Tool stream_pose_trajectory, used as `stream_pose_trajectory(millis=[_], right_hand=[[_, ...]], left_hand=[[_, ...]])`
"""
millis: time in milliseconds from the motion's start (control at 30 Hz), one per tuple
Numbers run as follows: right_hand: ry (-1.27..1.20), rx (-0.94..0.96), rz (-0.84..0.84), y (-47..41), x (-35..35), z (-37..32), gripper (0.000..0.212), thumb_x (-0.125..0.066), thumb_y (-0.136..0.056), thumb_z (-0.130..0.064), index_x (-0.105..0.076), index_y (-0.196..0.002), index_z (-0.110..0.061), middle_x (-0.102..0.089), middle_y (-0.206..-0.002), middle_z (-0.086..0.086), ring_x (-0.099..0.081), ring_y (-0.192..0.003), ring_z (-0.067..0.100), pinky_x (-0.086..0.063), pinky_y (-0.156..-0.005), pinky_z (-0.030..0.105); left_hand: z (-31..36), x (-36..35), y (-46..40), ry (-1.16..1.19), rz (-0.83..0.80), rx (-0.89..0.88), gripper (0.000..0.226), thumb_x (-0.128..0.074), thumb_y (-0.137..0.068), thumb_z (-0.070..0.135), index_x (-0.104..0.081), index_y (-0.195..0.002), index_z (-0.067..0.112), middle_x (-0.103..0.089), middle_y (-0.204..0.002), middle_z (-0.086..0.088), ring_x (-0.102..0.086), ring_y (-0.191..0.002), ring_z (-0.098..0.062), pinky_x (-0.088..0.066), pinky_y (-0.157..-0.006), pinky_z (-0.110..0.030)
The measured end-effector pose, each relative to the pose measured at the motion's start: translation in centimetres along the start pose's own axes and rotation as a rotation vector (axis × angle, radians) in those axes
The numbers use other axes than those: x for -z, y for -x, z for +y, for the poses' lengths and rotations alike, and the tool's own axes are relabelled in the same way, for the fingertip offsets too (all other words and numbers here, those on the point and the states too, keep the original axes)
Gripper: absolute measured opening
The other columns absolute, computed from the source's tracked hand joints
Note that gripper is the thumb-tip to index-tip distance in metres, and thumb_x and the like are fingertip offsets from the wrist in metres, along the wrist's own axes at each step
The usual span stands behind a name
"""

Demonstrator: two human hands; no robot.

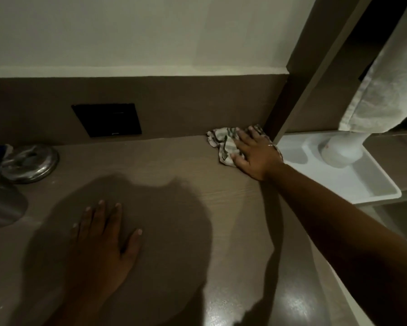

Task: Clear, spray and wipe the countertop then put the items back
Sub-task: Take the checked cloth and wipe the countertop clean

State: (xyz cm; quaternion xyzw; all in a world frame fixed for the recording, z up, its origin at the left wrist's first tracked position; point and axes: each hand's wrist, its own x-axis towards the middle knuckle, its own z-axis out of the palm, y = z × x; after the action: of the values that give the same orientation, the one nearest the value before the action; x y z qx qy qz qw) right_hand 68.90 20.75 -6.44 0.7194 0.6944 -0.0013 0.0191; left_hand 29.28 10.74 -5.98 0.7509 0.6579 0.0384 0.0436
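The right hand (254, 154) pressed flat, fingers spread, on a crumpled white, green-striped cloth (221, 143) at the countertop's (174, 165) back corner; left hand (103, 241) lay open

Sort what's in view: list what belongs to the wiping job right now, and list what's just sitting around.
In the job:
striped cloth, pressed flat under the right hand at the back corner
countertop
left hand, flat on the countertop

Lying about:
metal lid at the left edge
white tray on the side shelf
black wall panel
hanging towel
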Motion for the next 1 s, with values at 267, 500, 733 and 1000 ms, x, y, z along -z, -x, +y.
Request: stream_pose_trajectory(millis=[267,500,733,1000], right_hand=[[-0.204,-0.465,-0.012,-0.8,-0.8,-5.5,0.074,-0.02,-0.088,-0.063,-0.008,-0.154,-0.033,-0.005,-0.161,0.025,-0.003,-0.149,0.041,-0.002,-0.119,0.052],[-0.34,-0.312,-0.131,-3.8,0.5,-22.4,0.084,-0.024,-0.094,-0.063,0.002,-0.154,-0.011,0.013,-0.154,0.038,0.012,-0.144,0.053,0.011,-0.115,0.061],[-0.28,0.152,-0.135,-2.4,0.5,-21.2,0.07,-0.028,-0.089,-0.071,-0.018,-0.151,-0.041,-0.001,-0.163,0.02,0.003,-0.149,0.041,0.009,-0.117,0.055],[-0.221,-0.477,-0.088,3.2,-0.1,-5.0,0.077,-0.013,-0.085,-0.077,-0.01,-0.153,-0.039,0.001,-0.164,0.014,0.001,-0.151,0.036,0.001,-0.12,0.055]], left_hand=[[0.1,0.0,-0.1,-0.017,-0.018,0.015,0.081,-0.028,-0.079,0.061,-0.05,-0.139,0.011,-0.04,-0.15,-0.021,-0.033,-0.14,-0.041,-0.029,-0.112,-0.055],[0.2,-0.2,-0.1,-0.03,-0.012,0.017,0.078,-0.033,-0.08,0.058,-0.052,-0.137,0.009,-0.044,-0.147,-0.023,-0.038,-0.136,-0.042,-0.034,-0.108,-0.056],[-0.7,-0.9,-0.5,-0.139,-0.055,0.004,0.082,-0.029,-0.078,0.065,-0.049,-0.139,0.014,-0.042,-0.149,-0.017,-0.038,-0.137,-0.038,-0.035,-0.107,-0.055],[-0.1,0.2,0.2,-0.088,-0.008,-0.02,0.082,-0.026,-0.081,0.063,-0.045,-0.142,0.011,-0.037,-0.151,-0.021,-0.032,-0.14,-0.039,-0.031,-0.111,-0.052]])
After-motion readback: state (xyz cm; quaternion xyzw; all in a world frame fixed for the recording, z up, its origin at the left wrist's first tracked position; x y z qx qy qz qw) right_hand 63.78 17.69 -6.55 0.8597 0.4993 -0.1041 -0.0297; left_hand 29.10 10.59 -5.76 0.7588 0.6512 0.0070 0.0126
